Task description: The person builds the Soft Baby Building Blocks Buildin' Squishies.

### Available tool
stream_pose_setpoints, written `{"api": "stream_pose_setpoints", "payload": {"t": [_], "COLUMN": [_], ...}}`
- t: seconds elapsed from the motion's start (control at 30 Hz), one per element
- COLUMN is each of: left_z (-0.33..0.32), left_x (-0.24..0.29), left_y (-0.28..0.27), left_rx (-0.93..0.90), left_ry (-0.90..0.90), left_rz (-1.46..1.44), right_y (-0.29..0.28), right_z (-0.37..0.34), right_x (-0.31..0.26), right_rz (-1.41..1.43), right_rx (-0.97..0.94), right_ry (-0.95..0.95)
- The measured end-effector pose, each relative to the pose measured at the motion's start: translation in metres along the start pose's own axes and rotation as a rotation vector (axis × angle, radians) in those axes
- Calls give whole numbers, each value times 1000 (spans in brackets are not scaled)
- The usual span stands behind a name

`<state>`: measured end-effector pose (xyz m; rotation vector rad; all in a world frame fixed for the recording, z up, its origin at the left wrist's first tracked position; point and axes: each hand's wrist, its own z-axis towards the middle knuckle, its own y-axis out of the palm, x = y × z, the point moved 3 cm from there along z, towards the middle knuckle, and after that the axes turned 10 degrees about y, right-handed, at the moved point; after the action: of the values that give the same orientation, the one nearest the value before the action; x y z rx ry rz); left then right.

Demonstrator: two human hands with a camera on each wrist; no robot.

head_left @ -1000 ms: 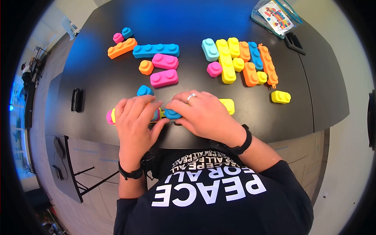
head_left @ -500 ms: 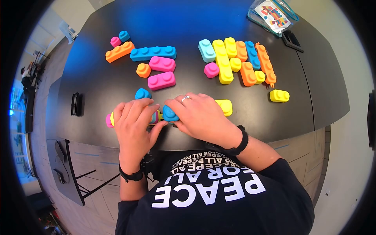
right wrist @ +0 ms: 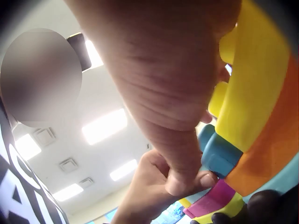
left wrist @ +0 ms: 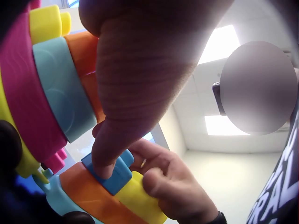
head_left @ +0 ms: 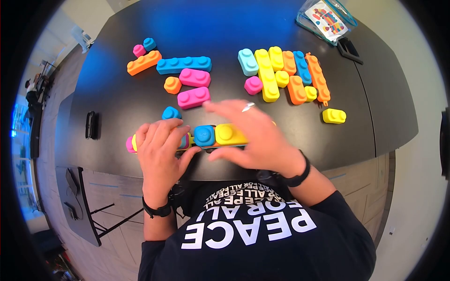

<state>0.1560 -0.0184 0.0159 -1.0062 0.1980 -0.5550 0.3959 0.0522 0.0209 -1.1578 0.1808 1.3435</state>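
Observation:
On the table lies a row of two joined block cars with dark wheels. My left hand curls over the left car, whose pink, light blue and orange pieces are stacked in layers; its thumb reaches toward the link. The right car has an orange base with a small blue block at its left end, beside a longer yellow block. Over the yellow block, my right hand spreads its blurred fingers and thumb to either side, hiding the car's right end.
A single blue block lies just behind my left hand. Pink blocks and a long blue block lie farther back. Several yellow and orange blocks stand at right, a clear bag behind them. A black case lies far left.
My right hand has come off the small blue block and moved right, its fingers spreading. The blue and yellow blocks now show side by side. The left hand has kept its place.

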Motion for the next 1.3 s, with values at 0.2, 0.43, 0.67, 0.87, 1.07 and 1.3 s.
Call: {"api": "stream_pose_setpoints", "payload": {"t": [0.2, 0.43, 0.67, 0.87, 1.07, 1.3], "left_z": [-2, -1, -10, -26, -33, -30], "left_x": [-2, -2, -21, -48, -57, -55], "left_y": [-1, -4, -13, -37, -41, -38], "left_rx": [-3, 0, -13, -25, -14, -7], "left_ry": [0, -4, -18, -36, -27, -21], "left_rz": [-4, -17, -6, 7, 7, 8], "right_y": [-85, -95, -73, -10, 47, 54], "right_z": [-4, -26, 4, 39, 80, 84], "right_x": [21, 48, 81, 102, 107, 119], "right_rz": [-207, -172, -142, -272, -380, -321], "right_rx": [37, -67, -232, -346, -466, -403], "right_ry": [208, 373, 295, 152, 209, 261]}}
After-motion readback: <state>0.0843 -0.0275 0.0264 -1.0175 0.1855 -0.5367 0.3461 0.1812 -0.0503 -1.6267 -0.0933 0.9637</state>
